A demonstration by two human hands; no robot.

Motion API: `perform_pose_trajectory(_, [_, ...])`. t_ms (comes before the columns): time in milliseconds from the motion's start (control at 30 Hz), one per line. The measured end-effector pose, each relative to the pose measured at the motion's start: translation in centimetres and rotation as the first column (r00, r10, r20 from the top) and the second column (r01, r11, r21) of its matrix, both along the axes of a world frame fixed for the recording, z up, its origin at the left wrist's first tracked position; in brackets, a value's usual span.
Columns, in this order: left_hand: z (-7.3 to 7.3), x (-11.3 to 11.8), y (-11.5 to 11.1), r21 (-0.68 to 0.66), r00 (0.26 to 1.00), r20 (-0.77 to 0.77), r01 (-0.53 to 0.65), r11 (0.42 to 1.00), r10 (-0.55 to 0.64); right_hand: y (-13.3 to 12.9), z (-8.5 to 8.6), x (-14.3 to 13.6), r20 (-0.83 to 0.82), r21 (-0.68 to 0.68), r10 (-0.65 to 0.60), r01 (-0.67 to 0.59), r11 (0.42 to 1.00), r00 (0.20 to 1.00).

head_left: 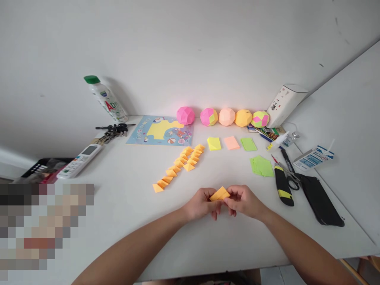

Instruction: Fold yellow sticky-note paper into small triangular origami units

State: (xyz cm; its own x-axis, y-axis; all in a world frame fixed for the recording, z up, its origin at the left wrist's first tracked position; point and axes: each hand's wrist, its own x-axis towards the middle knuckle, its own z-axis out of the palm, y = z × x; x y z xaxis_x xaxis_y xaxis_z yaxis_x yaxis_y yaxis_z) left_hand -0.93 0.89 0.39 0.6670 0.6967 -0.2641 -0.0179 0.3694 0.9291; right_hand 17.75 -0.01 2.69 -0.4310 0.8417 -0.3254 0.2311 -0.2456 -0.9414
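A folded orange paper piece (220,194) is held between my two hands near the front of the white table. My left hand (204,204) pinches its left side, and my right hand (242,201) grips its right side with thumb and fingers. Beyond my left hand lie two slanting rows of folded orange paper pieces (174,170), overlapping one another. Farther back are a yellow paper stack (214,144), a pink paper stack (231,143) and a green paper stack (248,144). Loose green paper pieces (261,166) lie in front of these, to the right.
Several paper balls (227,117) line the wall beside a blue picture card (138,134). At left are a bottle (108,99), keys (114,130) and a remote control (79,161). At right lie a cutter (282,186), scissors (292,182), a black pouch (322,200) and a small carton (314,157).
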Motion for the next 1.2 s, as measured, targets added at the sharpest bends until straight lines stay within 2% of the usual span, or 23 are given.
perform_pose_trajectory(267, [-0.2,0.1,-0.3,0.002,1.0,-0.026,-0.008,1.0,0.008,-0.3,0.2,-0.1,0.094,-0.014,0.026,-0.025,1.0,0.995])
perform_pose_trajectory(567, [-0.2,0.2,-0.1,0.0,0.998,-0.057,-0.028,1.0,0.028,0.1,0.0,0.5,0.152,0.074,-0.008,-0.004,0.997,0.988])
perform_pose_trajectory(700, [-0.1,0.0,0.1,-0.027,0.999,-0.039,-0.028,0.999,0.027,1.0,0.2,1.2,0.093,0.179,-0.113,0.095,0.979,0.989])
perform_pose_trajectory(767, [-0.1,0.0,0.2,-0.037,0.999,-0.029,-0.022,0.999,0.021,0.9,0.2,1.0,0.032,0.229,-0.12,0.109,0.967,0.992])
perform_pose_trajectory(967, [0.2,0.2,0.2,-0.015,1.0,0.028,0.006,1.0,-0.006,-0.4,-0.8,-0.5,-0.071,0.183,0.007,0.006,0.983,0.997])
perform_pose_trajectory(1200, [-0.1,0.1,0.3,-0.062,0.998,0.042,-0.045,0.997,0.047,-0.5,-0.8,-0.3,-0.089,0.225,-0.118,0.136,0.965,0.989])
